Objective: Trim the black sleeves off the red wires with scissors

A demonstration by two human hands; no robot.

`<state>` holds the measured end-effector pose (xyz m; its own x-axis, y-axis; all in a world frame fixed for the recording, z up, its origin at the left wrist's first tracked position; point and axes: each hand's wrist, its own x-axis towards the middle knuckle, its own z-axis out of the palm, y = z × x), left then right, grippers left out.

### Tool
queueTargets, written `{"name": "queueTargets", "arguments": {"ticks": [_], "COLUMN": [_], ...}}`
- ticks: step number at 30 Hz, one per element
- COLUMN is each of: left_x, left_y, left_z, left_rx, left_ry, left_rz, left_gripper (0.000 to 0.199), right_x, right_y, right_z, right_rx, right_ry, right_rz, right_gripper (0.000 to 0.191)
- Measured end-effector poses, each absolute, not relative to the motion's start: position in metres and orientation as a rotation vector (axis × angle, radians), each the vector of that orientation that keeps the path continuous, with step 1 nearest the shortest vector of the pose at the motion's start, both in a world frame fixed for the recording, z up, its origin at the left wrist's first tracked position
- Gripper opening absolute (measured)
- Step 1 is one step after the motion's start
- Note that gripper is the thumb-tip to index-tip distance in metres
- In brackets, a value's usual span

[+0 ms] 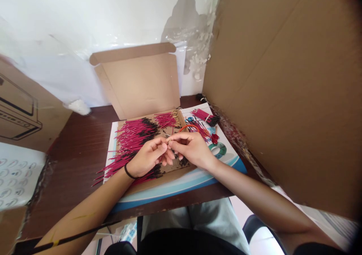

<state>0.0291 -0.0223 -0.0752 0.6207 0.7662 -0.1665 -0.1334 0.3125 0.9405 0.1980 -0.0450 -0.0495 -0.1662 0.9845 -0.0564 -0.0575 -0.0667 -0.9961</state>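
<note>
My left hand [151, 155] and my right hand [192, 148] meet above an open cardboard box [138, 85]. Both are pinched closed, thumb to forefinger, fingertips nearly touching, around something too small to make out. Below and left of them lie many magenta wires with black ends [130, 134] in the box. A smaller group of magenta wires [164, 119] rests behind my hands. An orange loop [190, 127] shows just above my right hand. Small black pieces [183, 161] are scattered on the cardboard under my fingers.
To the right on a printed sheet [229, 149] are a tied magenta bundle [205, 115], loose wires, a red piece [215, 138] and a green tape roll [222, 149]. A tall cardboard panel [283, 89] walls the right side. A printed carton [25, 104] stands at left.
</note>
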Motion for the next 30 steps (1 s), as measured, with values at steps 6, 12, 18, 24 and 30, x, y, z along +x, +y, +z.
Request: {"name": "queueTargets", "arguments": {"ticks": [6,12,18,24,30], "left_x": [0.0295,0.0298,0.0288,0.0289,0.0271], "left_y": [-0.0226,-0.0230,-0.0242,-0.0241,-0.0246], "left_z": [-0.0780,-0.0792,-0.0789,-0.0783,-0.0740], "left_rx": [1.151,1.172,1.188,1.166,1.283], "left_ry": [0.684,0.680,0.688,0.650,0.655], "left_rz": [0.722,0.737,0.724,0.706,0.676], "left_gripper": [0.033,0.032,0.032,0.035,0.040], "right_x": [0.1964,0.1936,0.1948,0.1966,0.1973], "right_y": [-0.0462,-0.0477,-0.0484,-0.0470,-0.0487], "right_z": [-0.0493,-0.0509,-0.0541,-0.0545,-0.0503], "right_rx": [-1.103,-1.132,-1.110,-1.057,-1.038], "right_ry": [-1.212,-1.189,-1.181,-1.127,-1.141], "right_rz": [1.420,1.391,1.419,1.508,1.545], "right_gripper": [0.018,0.017,0.019,0.024,0.019]}}
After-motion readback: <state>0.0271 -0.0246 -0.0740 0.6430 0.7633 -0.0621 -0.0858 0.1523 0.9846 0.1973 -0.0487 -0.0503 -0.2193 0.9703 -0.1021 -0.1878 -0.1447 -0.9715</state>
